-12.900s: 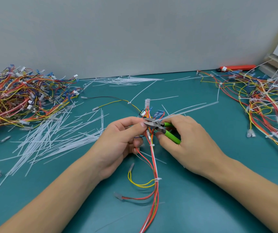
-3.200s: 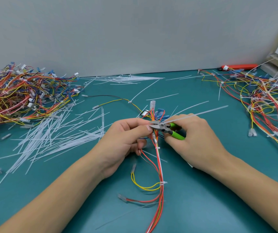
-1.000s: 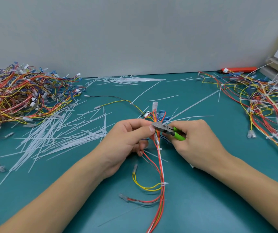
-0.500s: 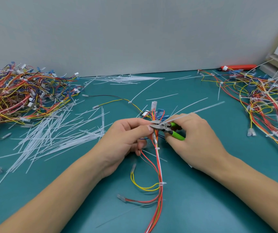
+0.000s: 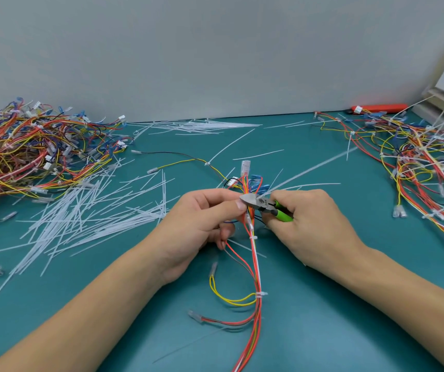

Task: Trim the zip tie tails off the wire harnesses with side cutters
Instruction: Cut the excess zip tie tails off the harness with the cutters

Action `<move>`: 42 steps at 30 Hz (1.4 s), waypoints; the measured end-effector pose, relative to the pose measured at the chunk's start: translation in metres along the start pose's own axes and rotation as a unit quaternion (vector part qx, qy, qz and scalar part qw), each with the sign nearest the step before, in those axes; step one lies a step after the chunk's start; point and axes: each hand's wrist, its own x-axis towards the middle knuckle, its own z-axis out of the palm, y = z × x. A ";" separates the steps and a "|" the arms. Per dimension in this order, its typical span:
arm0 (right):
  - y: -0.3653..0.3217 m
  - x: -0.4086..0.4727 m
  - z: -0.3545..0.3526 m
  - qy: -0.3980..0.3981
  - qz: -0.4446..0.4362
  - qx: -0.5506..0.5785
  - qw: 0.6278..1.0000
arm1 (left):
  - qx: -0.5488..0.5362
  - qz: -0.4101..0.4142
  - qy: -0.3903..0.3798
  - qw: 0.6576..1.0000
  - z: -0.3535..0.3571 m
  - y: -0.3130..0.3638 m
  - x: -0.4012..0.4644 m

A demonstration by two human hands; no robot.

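At frame centre, the left hand (image 5: 199, 224) pinches the harness (image 5: 254, 264); the right hand (image 5: 309, 224) grips the cutters (image 5: 262, 204) at a tail (image 5: 309, 170). Wires look limp and light, so hold beside the tie.

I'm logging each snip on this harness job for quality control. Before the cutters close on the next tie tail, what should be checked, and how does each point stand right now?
1. Right hand grips the green-handled side cutters: ok.
2. Left hand pinches the wire harness beside the cutter tip: ok.
3. Long white zip tie tail leads from the cutter head up to the right, ready to trim: ok.
4. Blades on the tail only, no wire caught: cannot tell, too small.
5. Left fingers clear of the blades: not ok, a fingertip sits right at the tip.
6. Ties lower on the harness already trimmed short: ok.
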 end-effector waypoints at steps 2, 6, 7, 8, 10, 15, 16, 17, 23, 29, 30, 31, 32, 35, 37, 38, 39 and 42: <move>0.000 0.000 0.000 -0.007 0.001 -0.003 1.000 | 0.001 0.001 -0.005 1.000 0.000 0.000 0.000; 0.000 0.000 0.000 0.001 -0.004 0.005 1.000 | 0.007 0.004 -0.004 1.000 0.000 0.000 -0.001; 0.000 0.000 0.000 0.002 -0.010 0.006 1.000 | 0.007 0.004 -0.002 1.000 0.000 0.000 -0.001; 0.000 0.000 0.000 0.001 -0.018 0.007 1.000 | 0.006 0.003 0.001 1.000 0.000 0.000 0.000; -0.001 0.002 -0.001 -0.001 -0.020 0.016 1.000 | 0.001 0.000 0.005 1.000 0.000 -0.001 0.000; -0.001 0.003 -0.001 0.016 -0.019 0.035 0.999 | -0.011 -0.006 0.008 1.000 0.000 -0.001 0.002; -0.001 0.003 0.000 0.016 -0.021 0.036 0.999 | -0.012 -0.007 0.008 1.000 -0.001 -0.001 0.002; 0.000 0.004 0.000 0.016 -0.022 0.039 0.999 | -0.011 -0.006 0.007 1.000 -0.001 -0.001 0.002; 0.003 0.004 0.002 0.024 -0.038 0.056 0.997 | -0.006 -0.010 0.010 1.000 -0.001 -0.001 0.003; 0.000 0.005 0.000 0.022 -0.032 0.055 0.998 | -0.001 -0.001 0.007 1.000 -0.002 -0.001 0.002; -0.001 0.005 -0.001 0.018 -0.034 0.058 0.998 | -0.001 -0.001 0.009 1.000 -0.002 -0.001 0.002; -0.002 0.004 -0.001 0.014 -0.034 0.058 0.998 | -0.001 -0.001 0.011 1.000 -0.001 -0.001 0.002; -0.002 0.004 -0.001 0.010 -0.032 0.052 0.998 | -0.001 -0.001 0.012 1.000 -0.001 -0.001 0.002; -0.001 0.002 -0.001 0.003 -0.001 0.023 1.000 | 0.005 0.001 0.012 1.000 0.000 -0.001 0.001; 0.000 0.002 0.000 -0.007 0.016 0.007 1.000 | 0.011 0.004 0.011 1.000 0.000 -0.001 0.001; 0.001 0.002 0.000 -0.011 0.018 0.000 1.000 | 0.012 0.005 0.012 1.000 0.000 -0.001 0.000; 0.001 0.002 0.000 -0.014 0.019 -0.004 1.000 | 0.012 0.004 0.013 1.000 0.001 -0.001 0.000; 0.000 0.001 0.000 -0.008 0.023 -0.006 1.000 | 0.011 0.004 0.019 1.000 0.001 -0.001 0.000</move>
